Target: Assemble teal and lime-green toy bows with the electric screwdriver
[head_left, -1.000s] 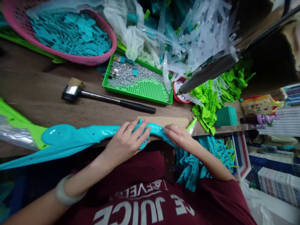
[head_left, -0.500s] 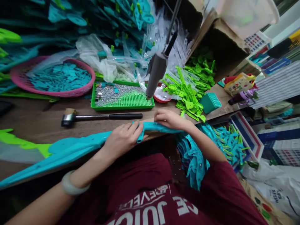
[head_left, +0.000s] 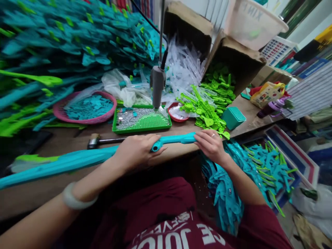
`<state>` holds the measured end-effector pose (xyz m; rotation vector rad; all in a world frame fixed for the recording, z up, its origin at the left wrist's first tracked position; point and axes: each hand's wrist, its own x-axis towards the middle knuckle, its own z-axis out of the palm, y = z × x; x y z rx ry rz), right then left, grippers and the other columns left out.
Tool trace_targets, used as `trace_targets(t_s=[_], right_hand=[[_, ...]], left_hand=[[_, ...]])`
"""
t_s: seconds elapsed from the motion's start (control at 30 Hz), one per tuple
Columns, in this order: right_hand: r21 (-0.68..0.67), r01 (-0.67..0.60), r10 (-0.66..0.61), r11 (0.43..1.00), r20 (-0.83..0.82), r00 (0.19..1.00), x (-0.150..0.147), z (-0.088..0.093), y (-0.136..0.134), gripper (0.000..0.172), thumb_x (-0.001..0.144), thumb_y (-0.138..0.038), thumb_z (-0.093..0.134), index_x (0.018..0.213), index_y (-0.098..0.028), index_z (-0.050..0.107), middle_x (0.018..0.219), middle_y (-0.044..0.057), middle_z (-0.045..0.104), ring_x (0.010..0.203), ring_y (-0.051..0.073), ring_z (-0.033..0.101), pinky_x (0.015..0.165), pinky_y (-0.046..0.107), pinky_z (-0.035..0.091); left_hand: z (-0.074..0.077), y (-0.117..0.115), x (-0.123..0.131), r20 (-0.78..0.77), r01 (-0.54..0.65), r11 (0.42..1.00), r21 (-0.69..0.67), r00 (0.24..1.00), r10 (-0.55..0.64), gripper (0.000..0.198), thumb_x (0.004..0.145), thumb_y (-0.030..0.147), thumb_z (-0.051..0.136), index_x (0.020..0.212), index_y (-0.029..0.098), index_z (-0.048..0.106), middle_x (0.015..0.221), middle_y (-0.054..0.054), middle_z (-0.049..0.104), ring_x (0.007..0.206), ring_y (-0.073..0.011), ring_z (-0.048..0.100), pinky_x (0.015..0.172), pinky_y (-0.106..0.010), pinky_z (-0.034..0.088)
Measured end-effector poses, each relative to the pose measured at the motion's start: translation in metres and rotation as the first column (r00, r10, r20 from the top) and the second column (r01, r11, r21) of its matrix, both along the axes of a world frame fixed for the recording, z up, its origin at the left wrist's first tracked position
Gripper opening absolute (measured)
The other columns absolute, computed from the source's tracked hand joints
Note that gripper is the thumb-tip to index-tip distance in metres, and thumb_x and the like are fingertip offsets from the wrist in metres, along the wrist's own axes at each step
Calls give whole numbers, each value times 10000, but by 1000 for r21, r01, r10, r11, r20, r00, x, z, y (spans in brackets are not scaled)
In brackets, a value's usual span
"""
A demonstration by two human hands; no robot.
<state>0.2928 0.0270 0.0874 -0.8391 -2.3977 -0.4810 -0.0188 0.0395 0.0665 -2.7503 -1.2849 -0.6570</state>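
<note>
A long teal plastic toy part [head_left: 88, 160] lies across the table's front edge, with a lime-green and translucent strip [head_left: 36, 162] along its left portion. My left hand [head_left: 137, 148] is wrapped round its middle, next to a short round tube with a dark hole. My right hand [head_left: 210, 143] grips the right end, fingers on top, thumb hidden. Behind the left hand lies a hammer [head_left: 94, 141], its handle partly covered. A grey electric screwdriver [head_left: 157, 88] hangs upright over a green tray [head_left: 153, 128] of small metal screws.
A pink basket [head_left: 84, 121] of small teal pieces stands at the back left, before a tall teal pile [head_left: 77, 45]. Lime-green parts [head_left: 207, 107] and a teal box [head_left: 233, 118] sit to the right. Finished-looking teal pieces [head_left: 225, 193] hang below the table's right edge.
My right hand has moved from above the toy part to its right end and closed there. The left hand keeps its hold. The part has rolled slightly, and the view has shifted.
</note>
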Motion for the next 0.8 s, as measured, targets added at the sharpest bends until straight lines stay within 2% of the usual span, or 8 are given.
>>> trace_targets(t_s=[0.13,0.23,0.3,0.4,0.47,0.53,0.63,0.8], right_hand=[[72,-79,83,994,-52,995,17,20,-12,460,885,-149,682,1331,-224,597,1062,97,758,995,258,694,892,416,546],[98,-36,52,995,-173,984,51,26,-5,619,828,-149,752,1406,-265,561,1081,103,741,966,277,702,875,429,559],[100,-34,60,994,-270,961,65,26,-2,612,838,-157,741,1409,-280,559,1022,84,737,890,265,706,817,408,567],[108,-109,134,988,-270,953,55,35,-12,458,897,-222,689,1341,-269,589,915,45,729,802,219,699,753,350,564],[41,-179,183,983,-185,966,39,46,-13,296,943,-323,636,1218,-213,624,888,55,713,800,200,678,747,330,550],[-1,-220,219,976,-65,974,27,59,-7,289,977,-409,572,1127,-167,621,877,65,692,803,179,645,715,297,520],[62,-206,198,977,112,974,17,74,-1,353,1006,-474,486,937,-154,617,795,55,631,767,170,580,657,277,452],[146,-330,291,933,234,927,1,78,-7,382,1038,-404,423,729,-202,521,649,-12,471,641,139,445,599,268,346]], left_hand=[[36,-13,15,-59,-11,998,59,998,15,352,937,510,562,997,191,699,901,-53,774,737,-199,723,552,-267,439],[55,-3,16,-103,-16,996,87,994,25,397,918,565,571,978,195,701,863,-40,766,706,-199,713,518,-277,406],[65,-1,7,-117,9,993,116,993,5,405,913,573,577,999,199,708,863,-37,769,709,-196,713,540,-277,427],[80,-17,-18,-105,70,974,216,993,-48,377,931,535,570,1045,206,714,871,-39,779,710,-190,715,584,-272,465],[85,-24,-38,-72,59,950,307,997,-38,405,963,552,505,1044,216,715,883,-38,786,688,-193,709,558,-275,460],[85,-23,-55,-52,17,937,348,999,2,410,996,540,441,1060,234,707,948,-18,786,684,-191,695,571,-287,458],[82,-20,-69,-30,35,928,371,999,-25,407,985,576,421,1118,301,689,965,57,771,602,-166,637,520,-275,379],[87,-32,-89,37,-4,954,301,999,-7,398,906,586,497,1249,457,654,1024,161,751,760,-176,666,741,-321,473]])
